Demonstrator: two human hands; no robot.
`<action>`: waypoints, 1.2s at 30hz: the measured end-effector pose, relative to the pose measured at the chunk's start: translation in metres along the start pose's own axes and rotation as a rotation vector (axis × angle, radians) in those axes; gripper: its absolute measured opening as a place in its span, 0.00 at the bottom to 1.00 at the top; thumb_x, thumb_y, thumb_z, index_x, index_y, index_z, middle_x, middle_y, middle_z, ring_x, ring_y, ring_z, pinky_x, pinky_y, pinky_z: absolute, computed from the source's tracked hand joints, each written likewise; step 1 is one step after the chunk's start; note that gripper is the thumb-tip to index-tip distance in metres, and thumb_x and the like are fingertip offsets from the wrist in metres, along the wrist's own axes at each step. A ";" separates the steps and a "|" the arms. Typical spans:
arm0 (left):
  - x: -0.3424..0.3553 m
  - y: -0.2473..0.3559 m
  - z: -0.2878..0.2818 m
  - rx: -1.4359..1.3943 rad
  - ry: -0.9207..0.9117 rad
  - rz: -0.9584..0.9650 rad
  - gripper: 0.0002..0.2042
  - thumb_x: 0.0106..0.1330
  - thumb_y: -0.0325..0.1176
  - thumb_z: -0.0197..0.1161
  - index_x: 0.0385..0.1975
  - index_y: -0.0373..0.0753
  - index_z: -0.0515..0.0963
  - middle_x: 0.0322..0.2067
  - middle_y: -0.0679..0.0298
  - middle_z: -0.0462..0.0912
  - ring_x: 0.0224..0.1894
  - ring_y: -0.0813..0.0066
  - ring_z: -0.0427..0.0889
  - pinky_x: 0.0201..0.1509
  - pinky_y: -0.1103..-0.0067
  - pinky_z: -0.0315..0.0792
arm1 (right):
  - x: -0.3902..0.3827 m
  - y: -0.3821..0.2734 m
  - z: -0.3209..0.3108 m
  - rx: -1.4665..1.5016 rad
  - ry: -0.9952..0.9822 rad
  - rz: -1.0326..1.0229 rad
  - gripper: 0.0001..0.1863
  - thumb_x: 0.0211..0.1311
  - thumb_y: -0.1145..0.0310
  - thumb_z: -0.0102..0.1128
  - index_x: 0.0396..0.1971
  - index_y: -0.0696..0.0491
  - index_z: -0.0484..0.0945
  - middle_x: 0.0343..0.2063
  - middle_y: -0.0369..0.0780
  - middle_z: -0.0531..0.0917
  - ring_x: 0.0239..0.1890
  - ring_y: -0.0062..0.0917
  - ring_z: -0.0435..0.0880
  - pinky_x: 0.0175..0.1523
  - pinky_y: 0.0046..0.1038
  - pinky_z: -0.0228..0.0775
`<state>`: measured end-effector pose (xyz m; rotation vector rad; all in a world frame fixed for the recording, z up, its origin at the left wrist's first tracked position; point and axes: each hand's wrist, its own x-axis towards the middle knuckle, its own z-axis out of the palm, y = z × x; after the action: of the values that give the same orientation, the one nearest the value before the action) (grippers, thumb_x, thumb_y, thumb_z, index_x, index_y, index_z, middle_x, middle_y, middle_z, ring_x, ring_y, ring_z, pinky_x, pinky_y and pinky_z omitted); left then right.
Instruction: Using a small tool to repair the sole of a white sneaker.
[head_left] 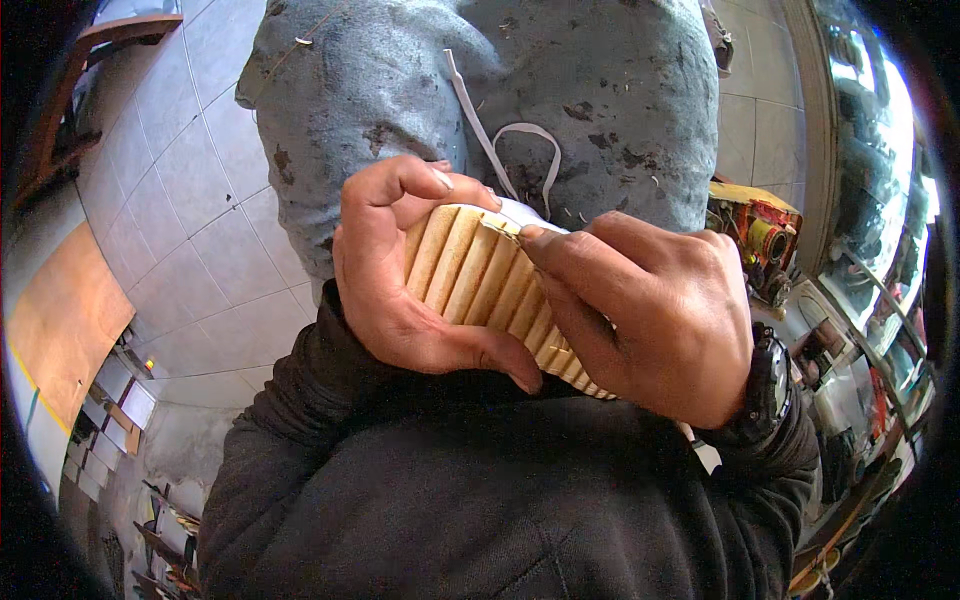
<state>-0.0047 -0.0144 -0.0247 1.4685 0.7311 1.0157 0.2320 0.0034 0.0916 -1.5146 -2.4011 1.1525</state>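
Observation:
A shoe (480,270) lies sole up over my lap, its cream sole crossed by deep ribs and stained brownish. My left hand (400,270) wraps round one end of it, thumb across the ribs and fingers over the far edge. At the far edge of the sole, the fingers of my right hand (650,310) are pinched together beside a short cut or groove; whatever they hold is hidden. A white lace (470,110) trails from the shoe over the worn grey-blue cloth (370,90) on my lap. Much of the shoe's upper is out of sight.
On the right stand a red and yellow machine-like object (765,240) and cluttered shelves (850,400). To the left are a brown wooden frame (65,110), an orange-brown board (70,320) and pale floor tiles (190,250). Several tools (165,540) show at the lower left.

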 end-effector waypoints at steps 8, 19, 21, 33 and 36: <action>-0.001 0.005 0.004 -0.034 0.054 -0.076 0.66 0.26 0.46 1.00 0.66 0.37 0.57 0.52 0.47 0.84 0.52 0.60 0.89 0.60 0.67 0.83 | 0.011 0.004 -0.003 -0.039 -0.033 -0.089 0.11 0.64 0.75 0.72 0.45 0.57 0.87 0.31 0.43 0.89 0.28 0.39 0.91 0.30 0.37 0.82; -0.003 0.007 0.010 -0.024 0.079 -0.099 0.62 0.30 0.47 0.99 0.64 0.36 0.58 0.49 0.48 0.88 0.52 0.60 0.91 0.58 0.67 0.84 | 0.025 0.005 -0.013 -0.094 -0.160 -0.142 0.16 0.59 0.74 0.70 0.49 0.54 0.86 0.28 0.42 0.85 0.26 0.40 0.88 0.30 0.40 0.80; -0.004 0.006 0.009 0.016 0.081 -0.091 0.62 0.31 0.50 0.98 0.64 0.36 0.59 0.47 0.49 0.89 0.51 0.60 0.91 0.58 0.68 0.84 | 0.027 0.005 -0.014 -0.131 -0.170 -0.147 0.15 0.60 0.73 0.70 0.48 0.54 0.85 0.29 0.42 0.85 0.27 0.41 0.89 0.30 0.40 0.80; -0.010 0.004 0.010 0.127 0.099 -0.137 0.63 0.31 0.58 0.96 0.64 0.36 0.59 0.47 0.50 0.89 0.50 0.57 0.93 0.58 0.66 0.85 | 0.042 0.000 -0.022 -0.302 -0.308 -0.190 0.14 0.57 0.68 0.72 0.43 0.51 0.84 0.30 0.40 0.88 0.33 0.40 0.92 0.36 0.39 0.84; -0.010 0.004 0.008 0.160 0.072 -0.135 0.64 0.31 0.60 0.95 0.65 0.35 0.59 0.47 0.50 0.89 0.49 0.56 0.93 0.58 0.66 0.86 | 0.043 0.000 -0.022 -0.352 -0.315 -0.210 0.14 0.55 0.67 0.74 0.42 0.51 0.84 0.31 0.40 0.88 0.34 0.40 0.93 0.37 0.39 0.85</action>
<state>-0.0023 -0.0276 -0.0225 1.5033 0.9694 0.9278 0.2195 0.0498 0.0940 -1.1834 -3.0224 1.0301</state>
